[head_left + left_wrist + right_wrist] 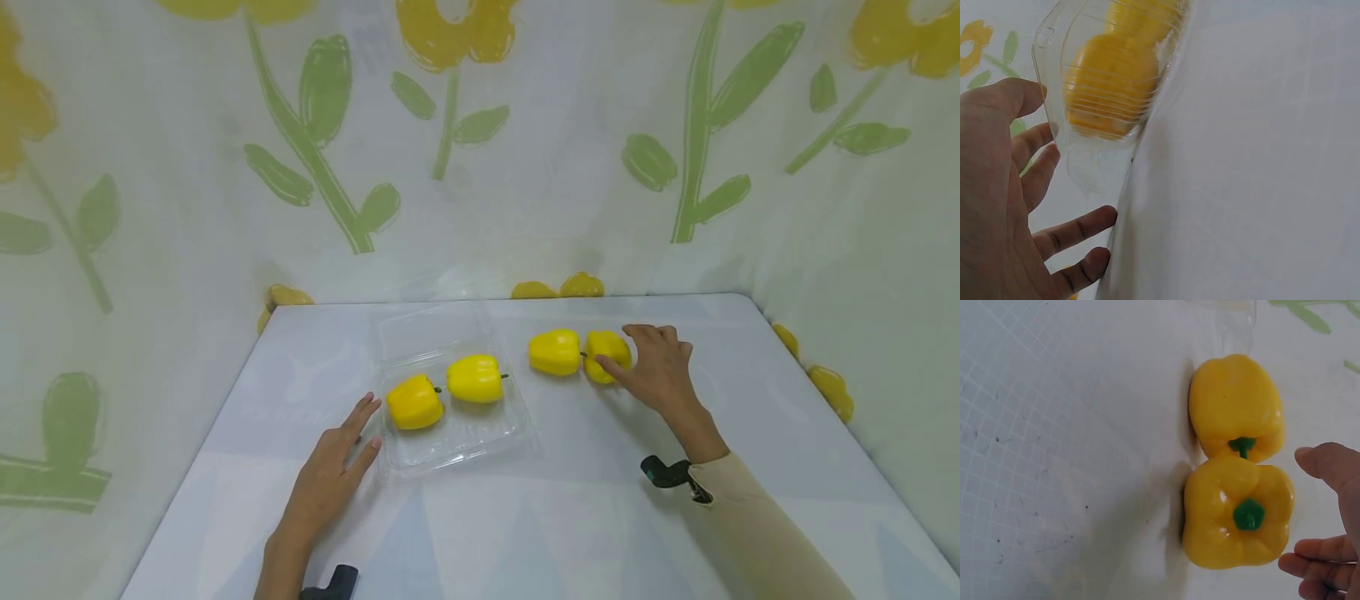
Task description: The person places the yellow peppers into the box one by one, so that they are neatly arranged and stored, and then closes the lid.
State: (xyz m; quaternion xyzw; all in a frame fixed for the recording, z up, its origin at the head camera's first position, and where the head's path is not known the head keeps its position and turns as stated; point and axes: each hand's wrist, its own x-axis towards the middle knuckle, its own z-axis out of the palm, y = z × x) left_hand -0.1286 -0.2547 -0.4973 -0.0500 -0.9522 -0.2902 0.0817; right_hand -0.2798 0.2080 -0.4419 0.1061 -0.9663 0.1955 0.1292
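Two yellow peppers [477, 379] sit in the clear container [467, 456] on the table [585, 525], its lid [427, 330] folded back; two more lie close together outside, so we judge the filling about half done. Our left hand [327, 473] is spread beside the container, holding nothing; whether it touches the rim we cannot tell. Our right hand [663, 373] reaches around the outermost pepper [604, 342], thumb and fingers apart, not gripping. The transparent lid's outline is faint, and the left wrist view cuts off one pepper.
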